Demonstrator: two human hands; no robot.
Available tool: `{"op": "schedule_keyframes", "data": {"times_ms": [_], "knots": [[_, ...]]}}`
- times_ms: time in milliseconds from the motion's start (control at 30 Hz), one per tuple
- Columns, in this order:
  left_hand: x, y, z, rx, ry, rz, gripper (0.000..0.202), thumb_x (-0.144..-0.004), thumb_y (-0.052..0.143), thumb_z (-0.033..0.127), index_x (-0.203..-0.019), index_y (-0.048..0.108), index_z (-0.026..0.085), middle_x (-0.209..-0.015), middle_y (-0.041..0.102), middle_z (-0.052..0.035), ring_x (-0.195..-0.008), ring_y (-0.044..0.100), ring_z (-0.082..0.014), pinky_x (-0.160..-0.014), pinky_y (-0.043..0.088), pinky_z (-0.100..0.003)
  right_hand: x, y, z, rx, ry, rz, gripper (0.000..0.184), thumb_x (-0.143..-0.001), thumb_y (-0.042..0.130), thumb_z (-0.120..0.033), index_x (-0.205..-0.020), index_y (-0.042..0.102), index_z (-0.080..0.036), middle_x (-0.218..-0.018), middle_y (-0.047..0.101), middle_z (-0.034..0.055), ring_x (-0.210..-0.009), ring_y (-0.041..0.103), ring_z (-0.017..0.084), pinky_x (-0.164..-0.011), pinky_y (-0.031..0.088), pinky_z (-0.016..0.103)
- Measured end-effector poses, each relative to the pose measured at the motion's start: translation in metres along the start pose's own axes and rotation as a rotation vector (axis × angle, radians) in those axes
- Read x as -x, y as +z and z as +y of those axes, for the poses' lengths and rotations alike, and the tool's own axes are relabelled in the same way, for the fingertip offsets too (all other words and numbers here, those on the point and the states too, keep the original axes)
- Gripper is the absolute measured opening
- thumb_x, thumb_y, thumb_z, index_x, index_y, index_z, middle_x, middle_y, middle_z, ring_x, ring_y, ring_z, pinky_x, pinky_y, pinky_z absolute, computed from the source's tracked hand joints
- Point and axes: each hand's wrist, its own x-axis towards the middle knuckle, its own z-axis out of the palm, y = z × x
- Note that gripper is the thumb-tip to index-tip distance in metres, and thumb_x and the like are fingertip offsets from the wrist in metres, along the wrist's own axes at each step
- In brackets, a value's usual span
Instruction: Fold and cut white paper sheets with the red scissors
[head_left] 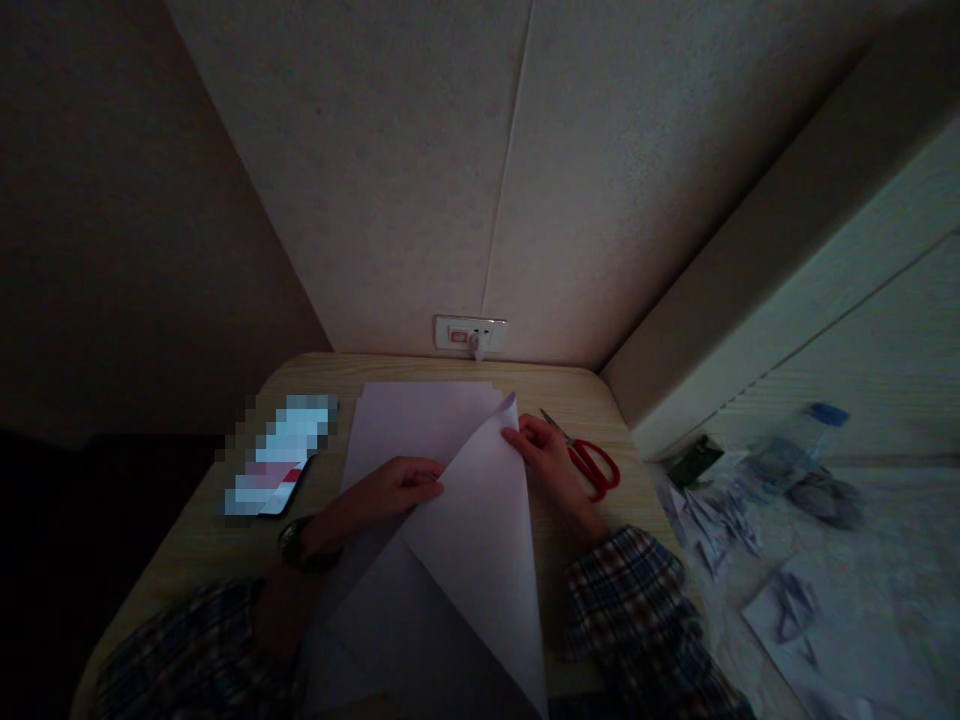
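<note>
Phone (281, 462) far left. Left hand (395, 488) pinches slanted edge of white sheet (472, 500) over table (566, 385); best hold that steady. Right hand (551, 457), fingers closed on sheet's top corner, should align edges before creasing. Scissors (582, 453) just beside.

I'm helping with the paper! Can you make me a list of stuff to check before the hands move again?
1. Right hand on the folded sheet: ok, it has the sheet near the top corner.
2. Left hand at the slanted edge: ok, its fingertips touch it, though whether they pinch it I cannot tell.
3. Top corner flat: not ok, it curls up.
4. Scissors off the paper: ok, they lie on the table beside the right hand, so take care there.
5. Phone off the paper: ok, it lies to the left.
6. Fold perfectly straight: cannot tell, it's too dark.
</note>
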Motion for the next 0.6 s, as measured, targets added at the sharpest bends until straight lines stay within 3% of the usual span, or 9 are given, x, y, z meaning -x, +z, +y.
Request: {"op": "schedule_keyframes", "data": {"times_ms": [600], "knots": [[0.0022,0.0008,0.0006,0.064,0.001,-0.044,0.031,-0.074,0.057,0.035,-0.095,0.064,0.013,-0.091,0.071,-0.0048,-0.084,0.063,-0.0203,-0.071,0.044,-0.026,-0.0014,-0.0040,0.0069,0.011,0.012,-0.067,0.030,-0.072,0.062,-0.043,-0.060,0.050,-0.019,-0.052,0.042,-0.0045,-0.047,0.035,0.009,-0.043,0.024,0.022]]}}
